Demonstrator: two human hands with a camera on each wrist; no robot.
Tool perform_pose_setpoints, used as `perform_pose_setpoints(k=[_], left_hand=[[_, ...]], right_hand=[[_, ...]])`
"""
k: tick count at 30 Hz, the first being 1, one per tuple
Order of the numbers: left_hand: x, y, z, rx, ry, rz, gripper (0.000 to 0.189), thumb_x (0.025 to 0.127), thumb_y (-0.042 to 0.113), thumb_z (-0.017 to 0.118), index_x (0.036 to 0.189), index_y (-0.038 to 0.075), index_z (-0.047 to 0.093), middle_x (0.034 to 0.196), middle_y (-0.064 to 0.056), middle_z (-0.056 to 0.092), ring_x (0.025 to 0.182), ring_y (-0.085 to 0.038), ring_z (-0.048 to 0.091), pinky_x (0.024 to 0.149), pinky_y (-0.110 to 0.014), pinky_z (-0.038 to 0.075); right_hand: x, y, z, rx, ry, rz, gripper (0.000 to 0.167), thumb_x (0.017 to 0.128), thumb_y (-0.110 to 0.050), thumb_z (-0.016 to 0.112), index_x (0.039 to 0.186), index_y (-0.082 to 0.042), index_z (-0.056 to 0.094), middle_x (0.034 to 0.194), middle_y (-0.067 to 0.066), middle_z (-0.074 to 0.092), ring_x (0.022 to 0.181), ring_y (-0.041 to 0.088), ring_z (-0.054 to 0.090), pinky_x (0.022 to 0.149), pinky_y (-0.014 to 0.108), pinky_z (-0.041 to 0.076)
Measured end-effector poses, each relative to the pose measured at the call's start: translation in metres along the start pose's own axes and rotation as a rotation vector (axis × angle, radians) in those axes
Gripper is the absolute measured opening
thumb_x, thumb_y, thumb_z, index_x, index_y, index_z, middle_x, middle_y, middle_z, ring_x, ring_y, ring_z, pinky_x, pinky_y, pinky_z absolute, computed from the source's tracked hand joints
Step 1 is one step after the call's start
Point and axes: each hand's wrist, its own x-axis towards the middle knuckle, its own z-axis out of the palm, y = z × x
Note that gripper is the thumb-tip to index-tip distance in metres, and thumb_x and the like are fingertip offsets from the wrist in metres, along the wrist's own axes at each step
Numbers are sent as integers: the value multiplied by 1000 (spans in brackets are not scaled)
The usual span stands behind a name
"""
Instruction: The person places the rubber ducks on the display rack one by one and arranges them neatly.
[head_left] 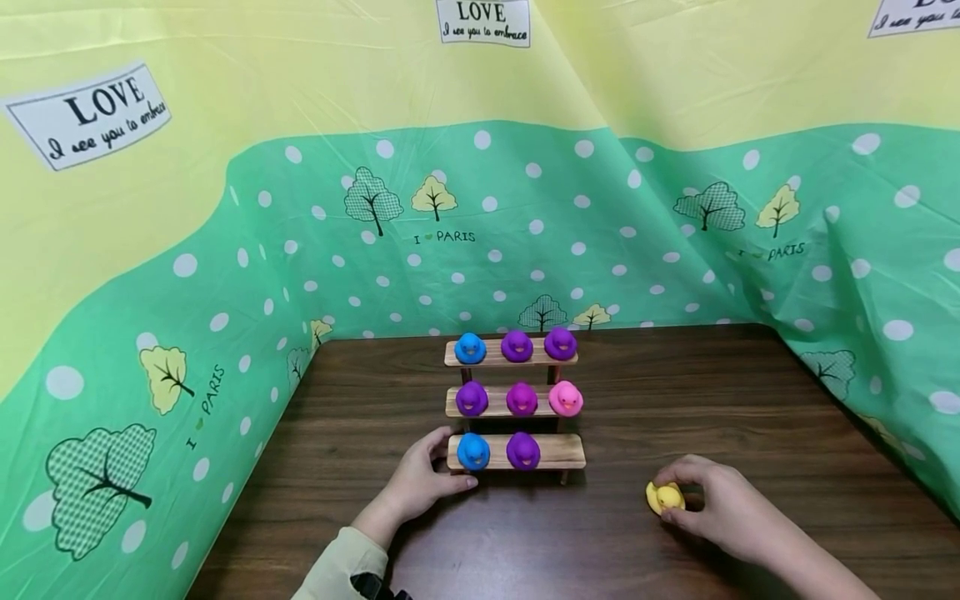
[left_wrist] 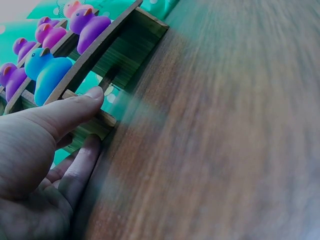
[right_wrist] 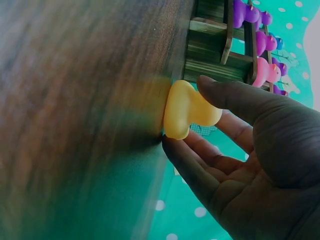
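Observation:
A three-step wooden rack (head_left: 564,452) holds several small rubber ducks. Its bottom step carries a blue duck (head_left: 473,452) and a purple duck (head_left: 523,451), with bare wood to their right. My left hand (head_left: 422,479) holds the left end of that step; in the left wrist view the thumb (left_wrist: 82,107) lies along the front side and the fingers are lower, partly hidden. To the right of the rack, my right hand (head_left: 712,504) has a yellow rubber duck (right_wrist: 179,112) between thumb and fingers, and the duck is at the tabletop.
On the middle step sit a purple duck (head_left: 472,399), a magenta duck (head_left: 522,399) and a pink duck (head_left: 566,399). The top step bears a blue duck (head_left: 470,348) and two purple ones. A green and yellow printed cloth (head_left: 525,208) surrounds the dark wooden table (head_left: 360,400).

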Motion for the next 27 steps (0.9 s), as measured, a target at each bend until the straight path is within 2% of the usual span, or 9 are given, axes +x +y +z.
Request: perform_pose_setpoints(k=[8, 17, 22, 27], left_hand=[[0, 0, 0, 4, 3, -5, 67, 76, 15, 96, 133, 7, 61, 114, -3, 70, 108, -20, 65, 88, -26, 54], [0, 0, 0, -14, -1, -8, 65, 76, 12, 95, 131, 7, 61, 114, -3, 70, 107, -19, 66, 87, -26, 55], [1, 0, 0, -9, -5, -1, 64, 77, 12, 95, 131, 6, 61, 114, -4, 70, 108, -21, 65, 87, -26, 54], [0, 0, 0, -10, -4, -2, 65, 77, 12, 95, 131, 6, 61, 113, -4, 70, 108, -21, 65, 86, -26, 54]], right_hand=[[2, -2, 0, 83, -10, -4, 32, 79, -15, 93, 106, -21, 76, 109, -8, 67, 100, 8, 65, 77, 29, 60], [3, -6, 0, -13, 41, -2, 36, 77, -18, 95, 108, -25, 77, 110, -14, 67, 102, 13, 67, 81, 36, 59], [5, -9, 0, -14, 99, 1, 39, 76, -19, 96, 108, -28, 74, 108, -18, 68, 104, 15, 68, 84, 41, 58], [10, -14, 0, -23, 181, -33, 40, 75, -18, 97, 106, -29, 75, 114, -14, 71, 105, 17, 69, 86, 45, 58]])
